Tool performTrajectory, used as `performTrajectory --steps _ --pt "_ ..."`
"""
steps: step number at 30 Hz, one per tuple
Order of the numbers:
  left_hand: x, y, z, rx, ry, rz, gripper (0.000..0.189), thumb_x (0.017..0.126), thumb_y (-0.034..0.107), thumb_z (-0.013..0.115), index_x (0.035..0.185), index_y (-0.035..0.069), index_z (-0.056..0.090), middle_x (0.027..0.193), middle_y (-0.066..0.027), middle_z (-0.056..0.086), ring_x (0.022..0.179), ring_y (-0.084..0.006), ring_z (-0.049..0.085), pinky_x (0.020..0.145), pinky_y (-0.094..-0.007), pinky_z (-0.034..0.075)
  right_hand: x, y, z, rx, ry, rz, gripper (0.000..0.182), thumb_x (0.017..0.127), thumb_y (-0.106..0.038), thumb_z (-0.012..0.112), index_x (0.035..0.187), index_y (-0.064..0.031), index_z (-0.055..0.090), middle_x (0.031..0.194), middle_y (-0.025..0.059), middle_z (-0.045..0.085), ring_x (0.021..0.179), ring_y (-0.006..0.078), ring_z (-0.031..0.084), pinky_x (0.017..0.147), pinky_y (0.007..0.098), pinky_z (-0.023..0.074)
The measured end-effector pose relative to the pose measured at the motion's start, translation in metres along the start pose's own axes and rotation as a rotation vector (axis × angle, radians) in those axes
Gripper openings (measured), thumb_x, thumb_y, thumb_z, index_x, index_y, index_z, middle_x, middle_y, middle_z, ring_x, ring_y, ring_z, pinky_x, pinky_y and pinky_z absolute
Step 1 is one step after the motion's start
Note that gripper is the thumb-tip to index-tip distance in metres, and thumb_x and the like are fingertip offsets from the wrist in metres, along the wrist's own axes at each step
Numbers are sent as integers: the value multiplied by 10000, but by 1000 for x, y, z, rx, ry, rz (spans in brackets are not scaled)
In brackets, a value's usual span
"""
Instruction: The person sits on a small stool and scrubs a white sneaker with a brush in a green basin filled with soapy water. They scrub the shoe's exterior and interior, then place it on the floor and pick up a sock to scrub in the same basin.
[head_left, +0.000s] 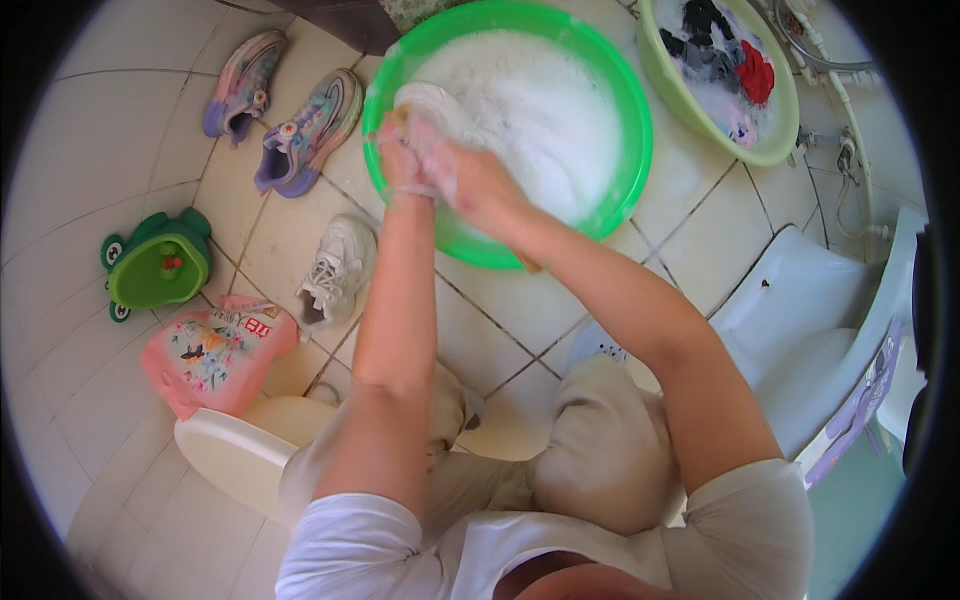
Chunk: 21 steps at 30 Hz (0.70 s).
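Observation:
A large green plastic basin (641, 142) full of white suds stands on the tiled floor before me. At its left side my left hand (401, 154) is closed on a white shoe (427, 97), held over the foam. My right hand (472, 176) lies close against the left one, its fingers bent and blurred by motion. A yellowish piece, perhaps part of a brush, shows at the fingers by the shoe, and another shows below the right wrist; I cannot tell whether they are one object. A white lace-up sneaker (337, 262) lies on the floor left of my left forearm.
Pastel sneakers (311, 135) stand at the upper left. A green frog-shaped potty (157, 262) and a pink detergent bag (225, 345) are at the left. A pale green basin (784, 127) with soapy clothes is at the upper right, near pipes (847, 97). A white plastic tub (795, 300) stands at the right.

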<state>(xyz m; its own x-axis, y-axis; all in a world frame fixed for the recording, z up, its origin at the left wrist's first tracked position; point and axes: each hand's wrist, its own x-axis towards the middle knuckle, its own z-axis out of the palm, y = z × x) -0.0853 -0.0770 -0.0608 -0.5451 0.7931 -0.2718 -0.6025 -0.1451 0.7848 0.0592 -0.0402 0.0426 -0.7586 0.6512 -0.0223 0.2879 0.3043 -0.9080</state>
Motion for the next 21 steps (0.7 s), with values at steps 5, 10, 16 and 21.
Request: performTrajectory --steps 5,10,16,21 --pt "-22 8 76 -52 302 -158 249 889 239 416 931 54 578 821 -54 600 765 -178 579 674 -317 477 32 38 -18 -66 -57 260 479 881 -278 435 1347 -290 327 1088 178 580 886 365 594 785 398 475" --pt "2 5 113 1352 -276 135 294 831 291 505 871 17 604 812 -151 621 805 -291 600 725 -382 456 29 109 -82 -83 304 172 512 879 -382 430 1330 -150 354 1213 204 502 1032 373 535 882 382 428" --pt "-10 -4 131 1855 -701 125 294 768 270 577 928 26 616 867 -167 606 849 -332 581 775 -400 453 -15 64 -160 -275 351 86 518 841 -200 531 1317 -62 381 1272 114 463 1154 203 442 972 310 329" --pt "-14 51 104 1493 -638 749 559 609 155 752 1111 90 516 1132 -123 538 1075 -301 496 928 -390 382 -21 4 -198 -323 -232 7 495 799 -120 539 1283 -89 440 1260 105 499 1119 243 494 938 339 371"
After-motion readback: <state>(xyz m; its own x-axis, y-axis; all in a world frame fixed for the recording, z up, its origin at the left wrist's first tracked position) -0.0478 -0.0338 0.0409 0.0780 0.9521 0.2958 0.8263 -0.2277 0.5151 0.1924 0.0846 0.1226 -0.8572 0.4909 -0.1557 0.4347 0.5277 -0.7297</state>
